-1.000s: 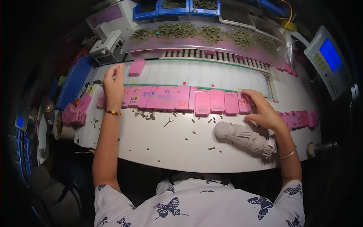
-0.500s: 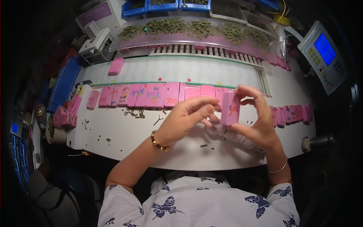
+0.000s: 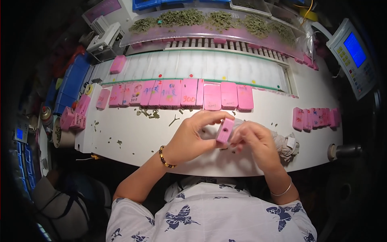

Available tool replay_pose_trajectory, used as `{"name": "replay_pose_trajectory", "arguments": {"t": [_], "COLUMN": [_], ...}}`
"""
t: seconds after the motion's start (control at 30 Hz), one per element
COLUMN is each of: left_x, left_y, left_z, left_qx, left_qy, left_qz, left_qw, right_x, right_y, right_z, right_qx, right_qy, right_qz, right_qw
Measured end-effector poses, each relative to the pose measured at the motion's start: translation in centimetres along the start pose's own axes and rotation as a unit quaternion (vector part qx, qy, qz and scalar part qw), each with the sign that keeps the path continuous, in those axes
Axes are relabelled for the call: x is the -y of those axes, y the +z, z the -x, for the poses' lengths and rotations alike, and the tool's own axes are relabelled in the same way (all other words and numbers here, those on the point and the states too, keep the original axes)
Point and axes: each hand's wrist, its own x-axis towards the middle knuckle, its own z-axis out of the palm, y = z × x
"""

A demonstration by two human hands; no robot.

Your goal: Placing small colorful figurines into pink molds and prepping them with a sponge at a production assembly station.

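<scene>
A small pink block (image 3: 225,131) with a dark hole in its narrow side is gripped between the thumb and fingers of my left hand (image 3: 193,135). Close beside its right side is my right hand (image 3: 258,145), its fingers bent and partly smeared by motion. Whether those fingers pinch anything cannot be made out. Beyond both hands, a row of pink blocks (image 3: 170,93) stands side by side, several with handwritten marks. Under and behind my right hand lies a bundled pale cloth (image 3: 284,146), partly hidden.
A white panel with a green edge (image 3: 189,68) and a roller track (image 3: 201,43) stretch behind the row. Dried green plant pieces (image 3: 183,18) lie on a clear tray. Another pink row (image 3: 312,119) and a screened control panel (image 3: 350,54) are at right. Plant scraps (image 3: 151,114) dot the table.
The pink block has passed from my right hand to my left and turned, showing its narrow side with the hole. Both hands have moved a little left and nearer me.
</scene>
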Motion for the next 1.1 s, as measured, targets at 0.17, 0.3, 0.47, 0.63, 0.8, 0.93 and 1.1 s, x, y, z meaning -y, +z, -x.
{"name": "replay_pose_trajectory", "arguments": {"t": [0.17, 0.3, 0.47, 0.63, 0.8, 0.93, 1.1], "left_x": [0.3, 0.8, 1.3, 1.0, 1.0, 1.4, 1.3], "left_y": [0.3, 0.8, 0.9, 1.1, 1.0, 0.8, 0.9], "left_z": [0.9, 1.6, 1.8, 2.1, 1.9, 2.2, 2.6], "left_qx": [0.017, -0.020, -0.012, -0.022, -0.040, -0.050, -0.068], "left_qy": [0.028, -0.006, -0.006, -0.013, -0.002, 0.002, 0.009], "left_qz": [-0.088, -0.007, -0.066, -0.084, -0.092, -0.110, -0.134], "left_qw": [0.996, 1.000, 0.998, 0.996, 0.995, 0.993, 0.989], "right_x": [-1.8, -2.6, -2.0, -0.4, -1.5, -2.0, -3.8], "right_y": [2.1, 2.7, 2.0, 1.1, 1.0, 1.4, 0.7], "right_z": [-0.8, -1.0, -1.5, -2.4, -3.1, -2.2, -1.2], "right_qx": [0.023, 0.001, 0.021, 0.064, 0.086, 0.074, 0.107], "right_qy": [0.086, 0.032, 0.054, 0.161, 0.172, 0.122, 0.148], "right_qz": [0.003, 0.044, 0.046, 0.076, 0.086, 0.027, -0.126], "right_qw": [0.996, 0.999, 0.997, 0.982, 0.978, 0.989, 0.975]}}
